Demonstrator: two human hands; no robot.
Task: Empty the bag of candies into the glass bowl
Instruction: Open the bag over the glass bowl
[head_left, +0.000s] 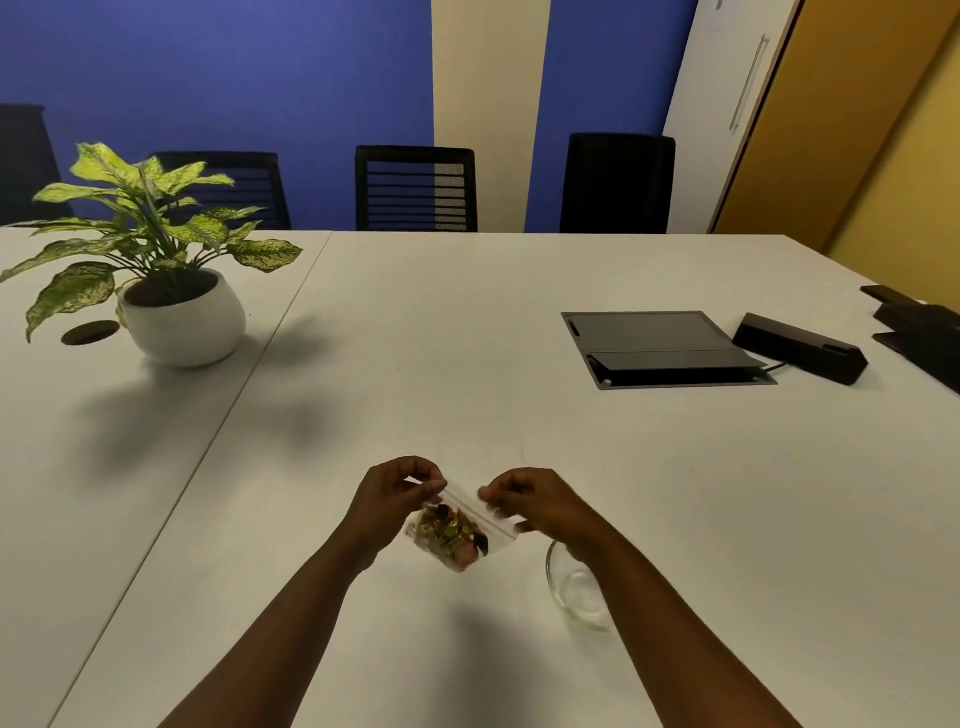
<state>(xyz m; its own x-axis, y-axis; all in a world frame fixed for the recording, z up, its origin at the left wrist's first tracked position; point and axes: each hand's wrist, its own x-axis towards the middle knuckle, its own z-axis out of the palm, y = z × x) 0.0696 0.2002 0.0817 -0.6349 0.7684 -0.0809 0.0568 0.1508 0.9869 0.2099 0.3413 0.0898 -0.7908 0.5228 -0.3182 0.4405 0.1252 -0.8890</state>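
A small clear zip bag of candies (453, 535), with gold and dark wrappers inside, hangs above the white table between my two hands. My left hand (392, 499) pinches the bag's top edge on the left. My right hand (535, 501) pinches the same top edge on the right. The glass bowl (574, 592) stands on the table just right of the bag, partly hidden under my right forearm. It looks empty.
A potted plant in a white pot (182, 317) stands at the far left beside a round cable hole (89, 332). A grey cable hatch (660, 348) and black devices (800, 348) lie at the far right. Black chairs (415, 189) line the far edge.
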